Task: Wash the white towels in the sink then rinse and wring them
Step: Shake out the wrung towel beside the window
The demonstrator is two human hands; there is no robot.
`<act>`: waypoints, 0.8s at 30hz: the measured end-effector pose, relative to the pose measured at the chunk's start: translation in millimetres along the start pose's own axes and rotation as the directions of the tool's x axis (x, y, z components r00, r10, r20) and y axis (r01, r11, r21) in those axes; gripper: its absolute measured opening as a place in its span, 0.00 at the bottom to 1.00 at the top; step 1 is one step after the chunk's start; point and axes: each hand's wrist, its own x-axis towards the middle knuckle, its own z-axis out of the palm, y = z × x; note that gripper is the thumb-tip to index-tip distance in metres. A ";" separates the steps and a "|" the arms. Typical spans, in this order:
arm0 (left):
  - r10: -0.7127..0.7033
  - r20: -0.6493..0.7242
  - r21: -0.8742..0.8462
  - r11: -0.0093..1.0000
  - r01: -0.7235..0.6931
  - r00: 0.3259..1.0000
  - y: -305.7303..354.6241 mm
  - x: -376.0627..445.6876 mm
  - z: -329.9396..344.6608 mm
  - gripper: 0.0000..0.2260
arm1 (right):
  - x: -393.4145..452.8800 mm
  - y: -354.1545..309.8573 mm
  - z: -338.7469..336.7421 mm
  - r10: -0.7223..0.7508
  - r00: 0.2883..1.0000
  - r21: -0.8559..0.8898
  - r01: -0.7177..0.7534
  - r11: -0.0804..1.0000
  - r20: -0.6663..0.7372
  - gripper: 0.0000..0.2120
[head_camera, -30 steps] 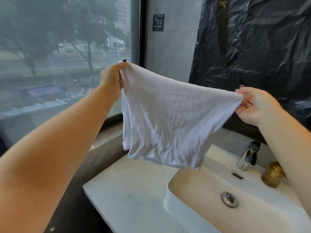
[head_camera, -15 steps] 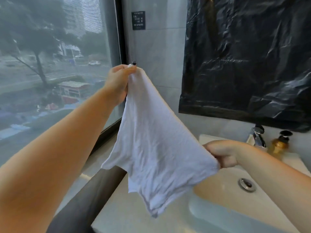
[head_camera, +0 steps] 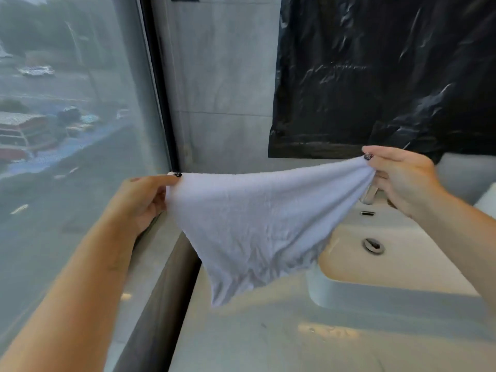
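A white towel (head_camera: 249, 226) hangs stretched in the air between my hands, its lower corner drooping over the counter. My left hand (head_camera: 142, 200) pinches its left corner near the window frame. My right hand (head_camera: 400, 178) pinches the bunched right corner above the sink. The white sink basin (head_camera: 362, 267) lies below and to the right, with its round drain (head_camera: 373, 246) showing. The chrome faucet (head_camera: 369, 196) is mostly hidden behind my right hand and the towel.
A pale stone counter (head_camera: 268, 331) runs in front of the sink. A large window (head_camera: 67, 130) fills the left side, with a low ledge under it. Black plastic sheeting (head_camera: 389, 71) covers the wall above the sink.
Both hands moved lower and level with each other, the right hand rising and the left dropping. The towel went from hanging slanted to stretched sideways. The view tilted down and right.
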 end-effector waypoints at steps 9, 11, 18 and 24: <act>-0.108 -0.007 -0.193 0.976 0.104 0.994 -37.2 7.3 7.5 0.04 | -24.1 -19.7 -11.9 -0.116 0.968 -0.527 0.220 0.821 0.223 0.13; -0.053 -0.010 -0.208 0.977 0.049 0.999 -40.1 4.6 6.5 0.05 | -22.7 -21.2 -16.8 -0.168 0.962 -0.651 0.270 0.710 0.216 0.09; 0.228 0.059 -0.080 0.971 -0.223 0.972 -37.7 -12.8 16.7 0.19 | -19.8 -14.8 -15.4 -0.178 0.959 -0.914 0.267 0.306 0.220 0.05; 0.401 0.165 0.291 0.853 -0.433 0.901 -6.9 -4.1 23.1 0.25 | -14.8 -23.4 -26.6 -0.025 0.931 -0.914 0.363 0.181 0.364 0.06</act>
